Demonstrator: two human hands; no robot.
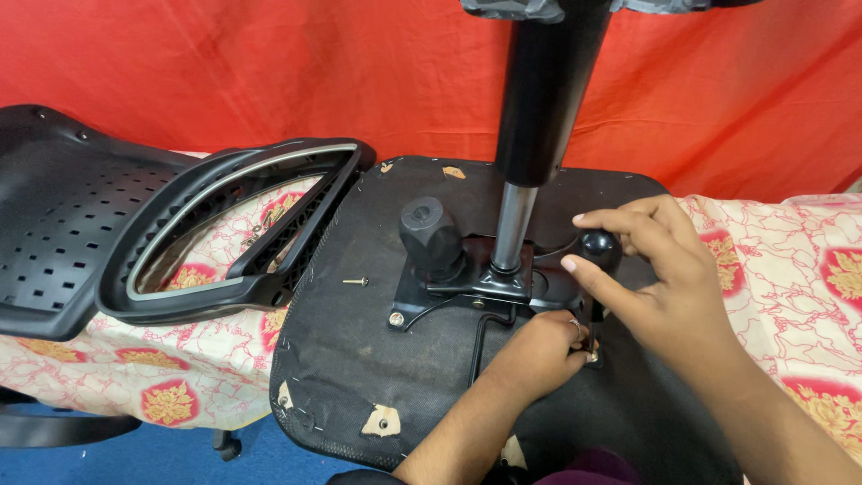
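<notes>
A black metal mechanism plate [467,287] is seen at the centre of the frame, fixed to the cloth-covered underside of an upturned chair seat [359,359]. The left hand [539,350] is closed on the plate's lower right edge, its fingertips hidden beneath the right hand; whether a small fastener is pinched there cannot be made out. The right hand [660,278] is held just above it, partly open, with fingers curled around a round black knob [597,241] and the forefinger stretched leftward. From the plate a chrome gas-lift column [514,224] rises into a black sleeve, whose top is cut off by the upper edge of the frame. A large black adjustment knob [429,232] stands left of the column. A loose screw [356,281] lies on the seat cloth, apart from the plate. At left, an armrest loop [242,233] and a perforated backrest [63,224] rest on a floral sheet [808,269] before a red curtain [269,63].
</notes>
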